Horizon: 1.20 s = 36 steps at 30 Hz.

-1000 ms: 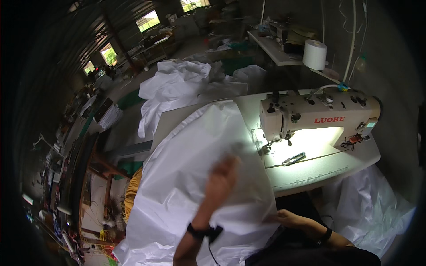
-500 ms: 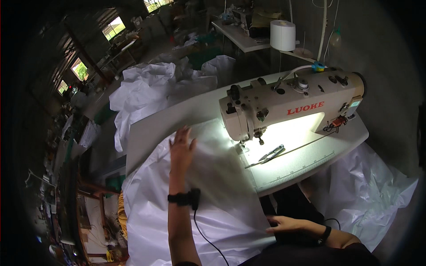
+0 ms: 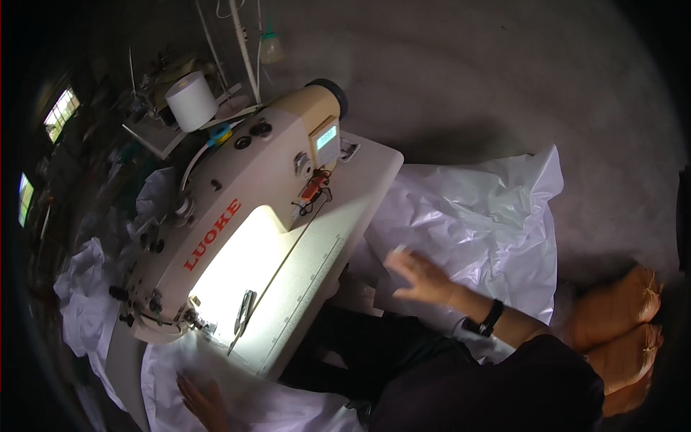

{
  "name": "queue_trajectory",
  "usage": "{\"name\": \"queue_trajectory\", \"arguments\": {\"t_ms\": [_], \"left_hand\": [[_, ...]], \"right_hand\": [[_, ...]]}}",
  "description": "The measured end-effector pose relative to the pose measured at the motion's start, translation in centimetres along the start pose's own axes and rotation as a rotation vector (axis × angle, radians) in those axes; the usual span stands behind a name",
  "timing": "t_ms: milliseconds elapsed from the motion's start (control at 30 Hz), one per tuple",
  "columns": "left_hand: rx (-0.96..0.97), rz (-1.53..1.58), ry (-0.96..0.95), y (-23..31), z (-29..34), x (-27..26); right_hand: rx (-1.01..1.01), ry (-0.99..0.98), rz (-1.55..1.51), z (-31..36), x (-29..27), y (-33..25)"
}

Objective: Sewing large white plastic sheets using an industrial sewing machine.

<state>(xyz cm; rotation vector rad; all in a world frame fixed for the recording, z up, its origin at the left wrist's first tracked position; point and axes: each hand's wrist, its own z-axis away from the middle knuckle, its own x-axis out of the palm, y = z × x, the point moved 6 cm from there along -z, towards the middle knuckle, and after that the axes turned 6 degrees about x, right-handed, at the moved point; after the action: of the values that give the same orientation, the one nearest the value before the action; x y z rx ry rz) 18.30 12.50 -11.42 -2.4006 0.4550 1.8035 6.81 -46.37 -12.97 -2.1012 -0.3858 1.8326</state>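
My left hand rests flat with extended fingers on white plastic-like sheeting, just below the needle end of a sewing machine. Out to the right, my right hand is held over a crumpled heap of similar white sheeting. Its fingers are apart and slightly blurred, and nothing shows in them; whether it touches the sheeting I cannot tell. On the lit machine bed lies a small pair of thread snips, beside a long thin rod.
A white thread cone stands behind the machine. Stuffed orange-brown sacks lie at the far right. More white sheeting is bunched beyond the table on the left. A red gadget with black cord sits by the machine's pillar.
The view has swung to the right, bringing the sacks into sight. My right hand has moved from the sheeting's edge near my lap out over the right-hand heap. My left hand stays on the sheeting.
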Motion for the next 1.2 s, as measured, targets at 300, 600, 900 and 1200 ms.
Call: {"name": "queue_trajectory", "arguments": {"t_ms": [300,600,900,1200], "left_hand": [[-0.326,-0.018,0.053,6.8,0.2,-3.4],[-0.823,0.135,0.545,0.7,7.6,-5.5],[-0.813,0.149,0.997,-2.0,14.3,-14.5],[-0.614,0.098,1.435,-6.2,24.3,-30.7]], "right_hand": [[0.782,0.159,0.325,1.2,2.0,25.7],[0.457,0.411,-0.473,2.0,-0.4,34.8],[0.37,1.078,-1.324,14.8,-17.8,20.0],[-0.32,0.45,-1.653,-1.8,-22.3,-18.2]]}}
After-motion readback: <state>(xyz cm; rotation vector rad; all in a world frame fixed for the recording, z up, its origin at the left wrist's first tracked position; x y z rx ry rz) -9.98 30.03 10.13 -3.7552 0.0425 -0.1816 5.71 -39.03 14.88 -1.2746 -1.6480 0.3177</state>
